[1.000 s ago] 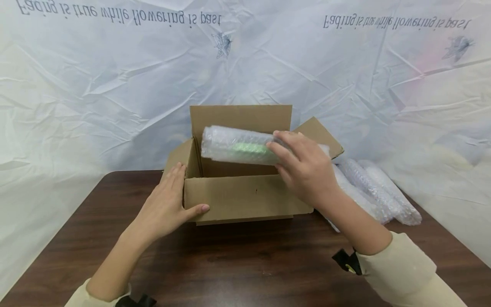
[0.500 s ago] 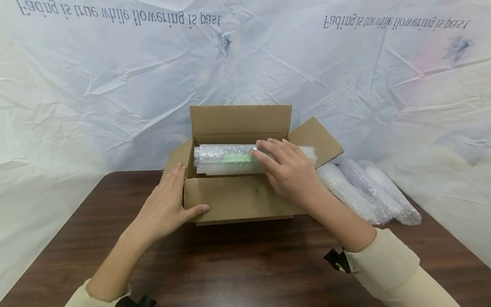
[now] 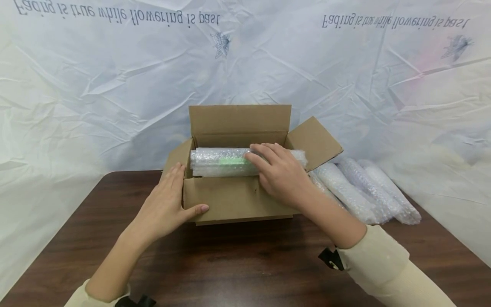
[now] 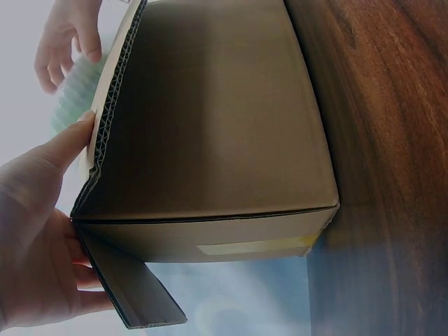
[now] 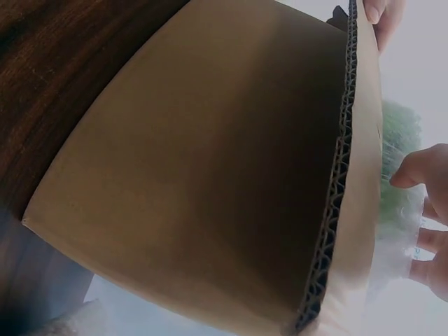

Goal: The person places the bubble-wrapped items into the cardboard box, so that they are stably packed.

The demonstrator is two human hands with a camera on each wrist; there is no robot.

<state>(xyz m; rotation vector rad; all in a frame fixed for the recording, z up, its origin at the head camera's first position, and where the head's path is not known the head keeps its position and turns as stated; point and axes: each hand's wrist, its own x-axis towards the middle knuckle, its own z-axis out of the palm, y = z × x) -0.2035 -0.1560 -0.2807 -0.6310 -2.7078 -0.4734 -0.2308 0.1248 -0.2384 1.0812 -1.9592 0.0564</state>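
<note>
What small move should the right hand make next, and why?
I'd probably ease the bubble-wrapped roll slightly lower into the box before letting go. The right hand grips it at the box's opening, and in the head view its right end overlaps the right flap, so it may not be fully seated. The left hand rests against the box's left corner, likely steadying it.

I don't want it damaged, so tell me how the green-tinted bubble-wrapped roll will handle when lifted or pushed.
The green-tinted bubble-wrapped roll probably squashes slightly, given its bubbled surface. It seems fairly stiff: no sag shows along it. Rounded, it might roll if pushed.
</note>
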